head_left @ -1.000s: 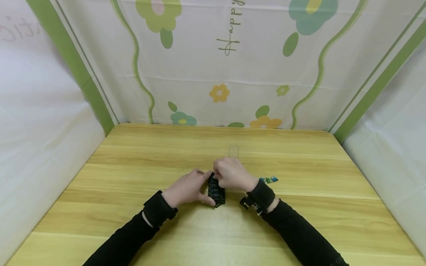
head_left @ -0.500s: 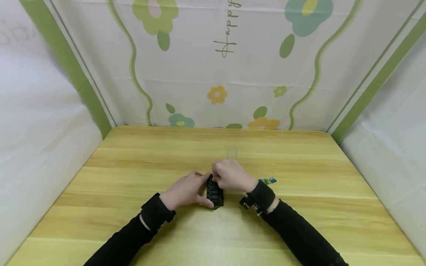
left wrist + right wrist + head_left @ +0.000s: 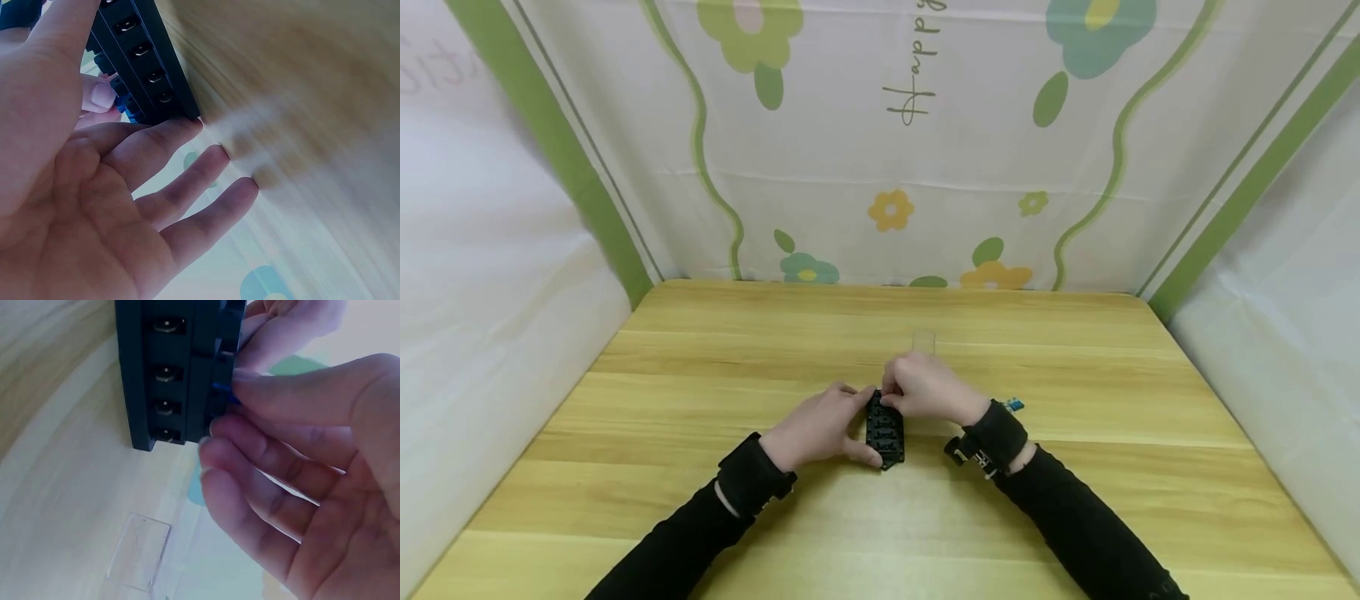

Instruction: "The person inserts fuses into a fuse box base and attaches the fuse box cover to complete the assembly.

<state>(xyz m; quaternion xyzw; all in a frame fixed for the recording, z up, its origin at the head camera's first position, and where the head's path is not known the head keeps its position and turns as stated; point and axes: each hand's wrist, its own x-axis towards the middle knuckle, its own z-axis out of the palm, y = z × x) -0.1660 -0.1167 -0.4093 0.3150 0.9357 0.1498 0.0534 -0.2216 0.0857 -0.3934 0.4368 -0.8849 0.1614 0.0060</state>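
A black fuse block [image 3: 886,433] with slots along its top and screw terminals down its side lies on the table, its long side pointing away from me. My left hand [image 3: 820,429] holds it from the left, thumb at the near end and index finger at the far end. In the left wrist view, the other fingers [image 3: 206,219] are spread. My right hand [image 3: 928,387] is over the block's far end. Between its thumb and index finger the right wrist view shows a small blue piece, apparently a blade fuse [image 3: 225,392], mostly hidden, right at the block's top.
A clear plastic cover [image 3: 924,342] lies on the wooden table [image 3: 775,333] behind the right hand. Small blue and green pieces [image 3: 1015,405] lie to the right, partly covered by the right wrist. A printed fabric wall [image 3: 820,150] rises at the table's back.
The right hand and wrist have shifted slightly right and now cover more of the small coloured pieces. The left hand keeps its hold on the fuse block.
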